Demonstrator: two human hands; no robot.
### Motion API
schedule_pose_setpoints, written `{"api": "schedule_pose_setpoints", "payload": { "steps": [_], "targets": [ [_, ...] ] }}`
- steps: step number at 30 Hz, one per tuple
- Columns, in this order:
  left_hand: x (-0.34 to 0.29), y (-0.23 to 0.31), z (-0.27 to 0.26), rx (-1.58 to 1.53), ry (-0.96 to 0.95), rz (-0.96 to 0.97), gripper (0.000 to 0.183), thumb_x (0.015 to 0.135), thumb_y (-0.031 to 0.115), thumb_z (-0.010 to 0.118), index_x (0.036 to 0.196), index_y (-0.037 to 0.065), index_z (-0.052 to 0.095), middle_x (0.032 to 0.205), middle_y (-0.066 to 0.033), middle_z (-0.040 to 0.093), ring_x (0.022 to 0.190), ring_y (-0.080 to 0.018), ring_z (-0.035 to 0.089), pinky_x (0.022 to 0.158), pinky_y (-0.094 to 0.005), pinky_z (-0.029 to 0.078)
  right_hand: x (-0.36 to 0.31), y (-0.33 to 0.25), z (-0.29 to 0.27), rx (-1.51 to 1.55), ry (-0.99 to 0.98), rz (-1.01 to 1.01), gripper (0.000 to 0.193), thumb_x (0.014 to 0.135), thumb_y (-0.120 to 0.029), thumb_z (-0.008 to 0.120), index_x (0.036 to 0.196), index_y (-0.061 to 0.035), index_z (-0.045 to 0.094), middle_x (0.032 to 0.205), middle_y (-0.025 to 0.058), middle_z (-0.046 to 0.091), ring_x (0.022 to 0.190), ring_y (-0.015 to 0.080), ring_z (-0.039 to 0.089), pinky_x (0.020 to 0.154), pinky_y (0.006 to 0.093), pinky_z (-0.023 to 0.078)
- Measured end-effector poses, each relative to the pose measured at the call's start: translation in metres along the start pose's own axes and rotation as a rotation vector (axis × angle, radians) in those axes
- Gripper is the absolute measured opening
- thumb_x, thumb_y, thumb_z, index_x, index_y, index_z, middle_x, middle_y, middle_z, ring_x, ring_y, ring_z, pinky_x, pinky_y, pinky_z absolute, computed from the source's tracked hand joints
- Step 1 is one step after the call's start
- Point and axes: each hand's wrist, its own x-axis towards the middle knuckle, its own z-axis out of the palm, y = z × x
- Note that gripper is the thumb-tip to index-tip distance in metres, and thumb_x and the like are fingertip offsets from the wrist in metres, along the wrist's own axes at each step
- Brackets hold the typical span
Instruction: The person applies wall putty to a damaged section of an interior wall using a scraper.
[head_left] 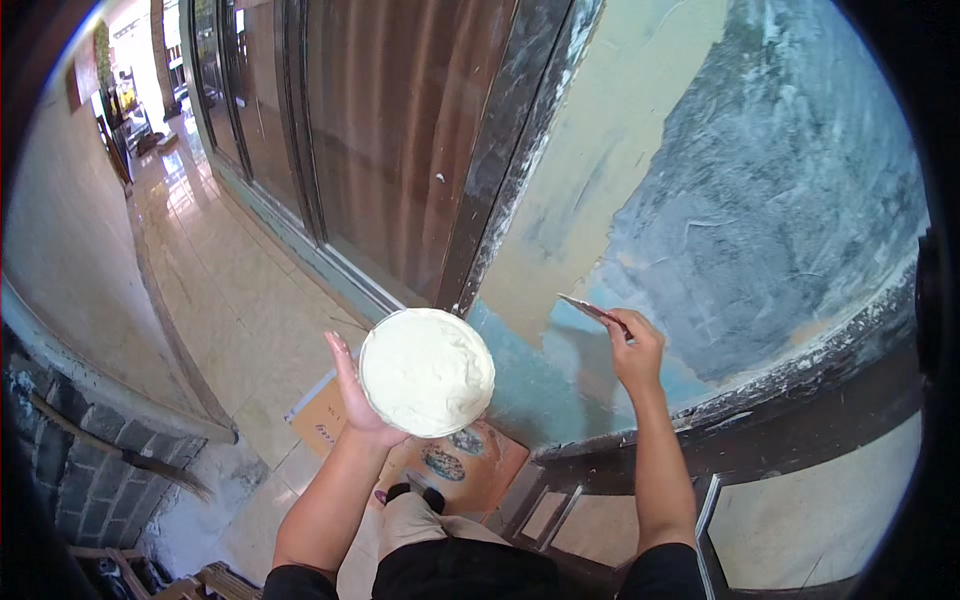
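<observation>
On my left hand rests a round tub full of thick cream-coloured paste. The palm carries it from below and one side, with part of the hand hidden beneath. My right hand grips the dark reddish handle of a thin putty knife, its tip pointing left and up, close to the wall. Behind the blade, the wall bears a beige coat beside a large rough grey-blue patch. Lower down, some turquoise paint shows.
A brown glazed door with a dark frame stands left of the wall. Stained cardboard lies under my feet on the tiled floor. A dark wooden frame with pale panels is at lower right. Grey blocks are at lower left.
</observation>
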Motion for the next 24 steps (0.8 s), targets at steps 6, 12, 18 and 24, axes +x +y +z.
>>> {"api": "schedule_pose_setpoints", "payload": {
  "steps": [6,12,18,24],
  "targets": [
    [0.003,0.002,0.053,-0.001,-0.186,-0.067,0.12,0.084,0.098,0.017,0.155,0.005,0.043,0.156,-0.0218,0.047,0.139,-0.0464,0.05,0.111,-0.0671,0.044,0.032,-0.114,-0.087,-0.05,-0.07,-0.614,0.027,0.073,0.007,0.075,0.099,-0.0023,0.073,0.099,0.0111,0.075,0.096,0.0328,0.072,0.085,0.0419,0.058],
    [0.002,0.008,0.083,0.037,-0.168,-0.08,0.12,0.084,0.098,0.018,0.155,0.005,0.043,0.156,-0.0229,0.047,0.138,-0.0479,0.05,0.109,-0.0714,0.043,0.035,-0.177,-0.122,-0.191,-0.227,-0.844,0.026,0.076,-0.011,0.073,0.101,-0.004,0.072,0.102,0.0073,0.072,0.103,0.0296,0.069,0.085,0.0413,0.058],
    [-0.002,0.016,0.111,0.075,-0.281,-0.158,0.12,0.085,0.097,0.014,0.158,0.005,0.038,0.16,-0.026,0.041,0.14,-0.0535,0.045,0.106,-0.0795,0.039,0.04,-0.198,-0.127,-0.261,-0.352,-0.868,0.021,0.078,-0.01,0.073,0.099,-0.0064,0.072,0.102,0.006,0.071,0.106,0.0285,0.069,0.087,0.0444,0.058],
    [0.0,0.028,0.113,0.123,-0.254,-0.127,0.118,0.087,0.095,0.017,0.154,0.002,0.044,0.153,-0.0249,0.05,0.138,-0.0454,0.053,0.114,-0.0612,0.043,0.041,-0.218,-0.129,-0.304,-0.427,-0.938,0.023,0.081,-0.014,0.066,0.101,-0.0046,0.07,0.106,0.0054,0.069,0.113,0.0269,0.064,0.096,0.0424,0.054]
  ]
}}
